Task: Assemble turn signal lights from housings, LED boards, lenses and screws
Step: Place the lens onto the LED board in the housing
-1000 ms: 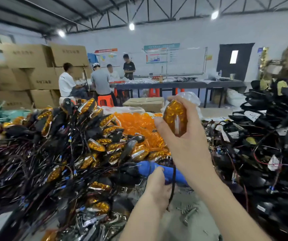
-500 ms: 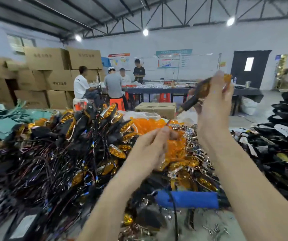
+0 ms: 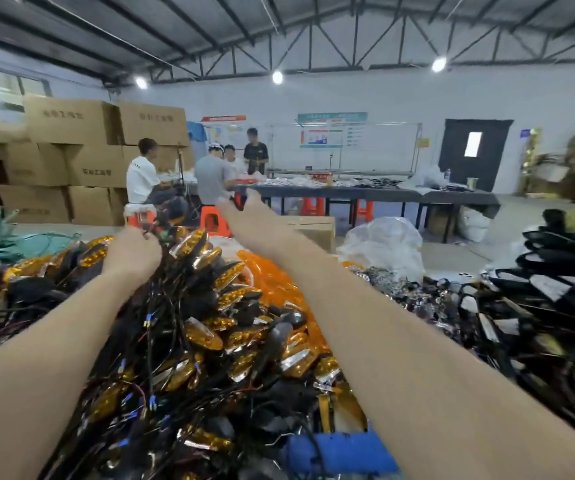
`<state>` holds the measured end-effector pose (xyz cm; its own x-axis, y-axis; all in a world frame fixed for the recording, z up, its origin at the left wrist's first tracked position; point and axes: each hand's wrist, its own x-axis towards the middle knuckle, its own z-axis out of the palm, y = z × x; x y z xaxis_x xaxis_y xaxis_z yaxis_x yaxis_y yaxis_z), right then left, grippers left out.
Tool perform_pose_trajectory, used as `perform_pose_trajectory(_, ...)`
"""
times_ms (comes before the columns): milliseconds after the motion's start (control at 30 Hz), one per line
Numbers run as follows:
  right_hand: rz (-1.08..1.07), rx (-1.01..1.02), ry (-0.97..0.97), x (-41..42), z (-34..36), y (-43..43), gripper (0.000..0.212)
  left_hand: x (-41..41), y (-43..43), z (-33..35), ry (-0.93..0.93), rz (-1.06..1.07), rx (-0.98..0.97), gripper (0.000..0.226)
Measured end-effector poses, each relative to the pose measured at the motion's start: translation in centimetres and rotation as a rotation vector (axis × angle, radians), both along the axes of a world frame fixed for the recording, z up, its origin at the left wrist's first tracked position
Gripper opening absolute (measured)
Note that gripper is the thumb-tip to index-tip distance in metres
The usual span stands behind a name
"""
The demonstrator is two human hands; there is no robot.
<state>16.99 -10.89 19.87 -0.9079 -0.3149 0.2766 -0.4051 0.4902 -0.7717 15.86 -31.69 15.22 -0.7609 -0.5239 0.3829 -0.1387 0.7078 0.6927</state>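
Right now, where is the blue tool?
In the head view, the blue tool lies at the bottom edge, right of centre, beside the right forearm, at the foot of the light pile.

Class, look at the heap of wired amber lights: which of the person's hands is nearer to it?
Left. The left hand sits on top of the heap, among its black wires. The right hand stretches forward, raised clear of it.

Amber-lensed turn signals [image 3: 203, 336] — heaped (tangled)
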Motion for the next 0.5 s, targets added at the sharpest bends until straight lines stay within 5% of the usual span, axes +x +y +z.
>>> perform_pose_trajectory(167, -0.057, 0.232, -0.049, -1.1, -10.7, 8.0, 0.069, -2.0, -1.4, -3.3, -0.139, 0.097, -0.097, 0.032)
perform_pose_trajectory(500, -0.344, 0.029, -0.079, 1.5, -18.6, 20.1, 0.054, -4.1, 1.0, -5.3, -0.191, 0.204, -0.304, 0.041)
